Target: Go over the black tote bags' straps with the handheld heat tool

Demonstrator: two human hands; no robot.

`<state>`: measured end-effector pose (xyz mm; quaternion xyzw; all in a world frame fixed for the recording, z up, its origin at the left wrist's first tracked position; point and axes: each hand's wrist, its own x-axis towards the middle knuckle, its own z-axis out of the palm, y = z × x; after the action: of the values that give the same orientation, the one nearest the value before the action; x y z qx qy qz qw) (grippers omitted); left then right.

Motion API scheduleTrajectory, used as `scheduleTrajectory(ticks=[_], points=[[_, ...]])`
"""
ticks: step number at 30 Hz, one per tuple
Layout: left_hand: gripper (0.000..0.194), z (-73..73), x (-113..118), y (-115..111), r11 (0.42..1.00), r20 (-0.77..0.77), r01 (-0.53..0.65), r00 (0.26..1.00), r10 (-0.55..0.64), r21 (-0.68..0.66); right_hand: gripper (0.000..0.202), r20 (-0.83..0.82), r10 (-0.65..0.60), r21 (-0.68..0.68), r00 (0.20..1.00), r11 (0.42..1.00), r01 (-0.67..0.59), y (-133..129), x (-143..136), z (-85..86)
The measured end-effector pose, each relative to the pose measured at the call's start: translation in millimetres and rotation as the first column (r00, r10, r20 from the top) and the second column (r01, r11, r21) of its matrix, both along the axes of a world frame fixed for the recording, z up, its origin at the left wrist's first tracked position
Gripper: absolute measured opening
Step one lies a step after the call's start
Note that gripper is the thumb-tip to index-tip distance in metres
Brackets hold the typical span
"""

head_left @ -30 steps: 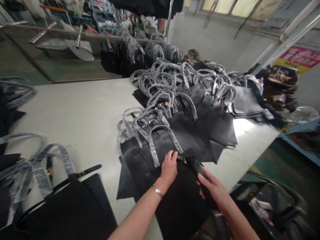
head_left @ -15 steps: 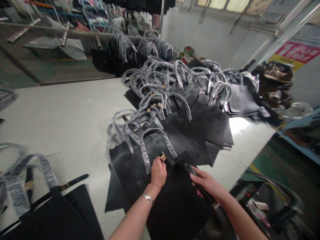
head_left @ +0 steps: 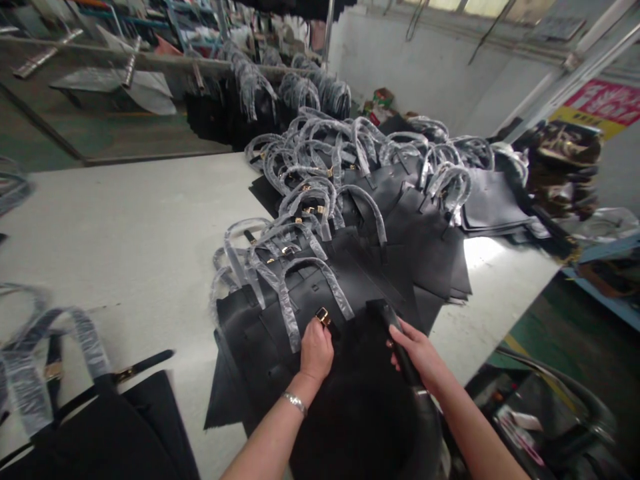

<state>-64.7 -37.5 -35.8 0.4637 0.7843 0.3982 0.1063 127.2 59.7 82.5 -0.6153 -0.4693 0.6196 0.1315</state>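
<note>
In the head view my left hand (head_left: pixel 317 350) is closed on a short black strap with a gold buckle (head_left: pixel 323 315). The strap lies on a black leather bag panel (head_left: pixel 360 373) with a plastic-wrapped handle (head_left: pixel 320 267). My right hand (head_left: pixel 413 347) is wrapped round a black vacuum cleaner nozzle (head_left: pixel 395 327), whose flat tip points up and left over the panel, right of the buckle. A dark hose runs from the nozzle down past my right forearm. Whether the tip touches the leather, I cannot tell.
More black bag panels with wrapped handles (head_left: pixel 320 180) pile up across the white table (head_left: pixel 140 233). Another bag piece (head_left: pixel 110 427) lies at the lower left. Beyond the right edge, a curved black hose (head_left: pixel 575 387) hangs near a tray of small items. Racks stand behind.
The nozzle and my right hand have moved slightly up and right, away from the buckle. The buckle has tilted a little in my left hand, which has barely moved.
</note>
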Motion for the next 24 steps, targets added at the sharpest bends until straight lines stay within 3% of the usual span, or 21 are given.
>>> scheduleTrajectory(ticks=[3, 7, 10, 15, 19, 24], points=[[0.015, -0.8, 1, 0, 1.0, -0.001, -0.015, 1.0, 0.015, -0.004, 0.049, -0.003, -0.028, 0.007, 1.0, 1.0, 0.028, 11, 11, 6.9], [0.015, -0.1, 1, 0, 1.0, -0.001, -0.007, 1.0, 0.007, 0.002, 0.05, -0.012, 0.029, -0.095, 0.999, 0.995, -0.03, 14, 18, 7.3], [0.015, 2.2, 1, 0, 1.0, -0.004, 0.021, 1.0, -0.021, 0.005, 0.05, -0.039, 0.053, -0.12, 0.998, 0.991, -0.057, 20, 6, -1.0], [0.015, 3.8, 0, -1, 1.0, 0.02, 0.02, 1.0, -0.02, -0.004, 0.053, -0.058, 0.011, -0.009, 0.998, 1.0, -0.012, 30, -16, -6.9], [0.017, 4.2, -1, -2, 1.0, 0.099, 0.016, 0.995, -0.016, 0.007, 0.062, -0.054, -0.018, 0.088, 0.998, 0.996, 0.022, 14, -9, 8.1], [0.019, 11.8, -5, -4, 0.991, 0.303, 0.032, 0.95, -0.07, 0.129, 0.073, -0.072, 0.084, 0.09, 0.994, 0.993, -0.078, -11, 0, 23.5]])
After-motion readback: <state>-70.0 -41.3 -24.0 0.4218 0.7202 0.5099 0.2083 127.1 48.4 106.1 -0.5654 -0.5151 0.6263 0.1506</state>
